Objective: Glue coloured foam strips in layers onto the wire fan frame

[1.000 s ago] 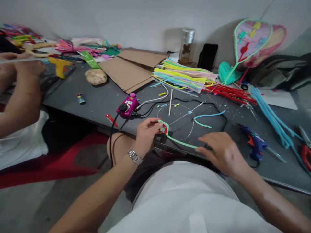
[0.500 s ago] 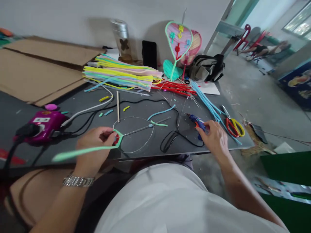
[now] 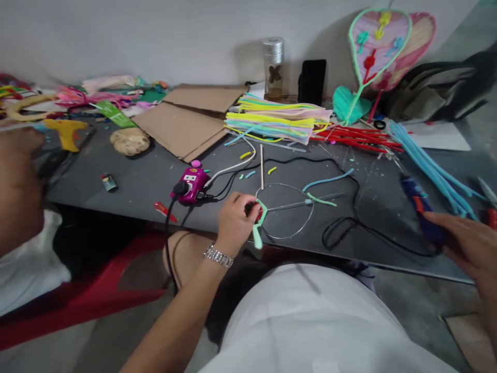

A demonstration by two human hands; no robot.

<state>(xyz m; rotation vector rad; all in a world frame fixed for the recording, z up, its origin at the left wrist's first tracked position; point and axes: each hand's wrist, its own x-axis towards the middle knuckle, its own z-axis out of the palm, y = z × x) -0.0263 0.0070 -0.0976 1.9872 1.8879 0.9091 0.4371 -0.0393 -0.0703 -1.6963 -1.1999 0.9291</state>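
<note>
Head view: left hand (image 3: 235, 223) clamps mint pipe cleaner (image 3: 259, 220) on wire loop (image 3: 287, 211), long axis sideways; right hand (image 3: 469, 243) touches glue gun (image 3: 421, 210), grip unclear.

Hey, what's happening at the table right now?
Left hand pinching green pipe cleaner on wire loop. Right hand at glue gun. Black cord nearby.

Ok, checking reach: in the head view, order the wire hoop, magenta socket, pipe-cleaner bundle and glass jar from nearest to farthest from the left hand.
Left hand:
1. Wire hoop: just right of it.
2. Magenta socket: to its left.
3. Pipe-cleaner bundle: up the table.
4. Glass jar: by the wall, behind the bundle.
</note>
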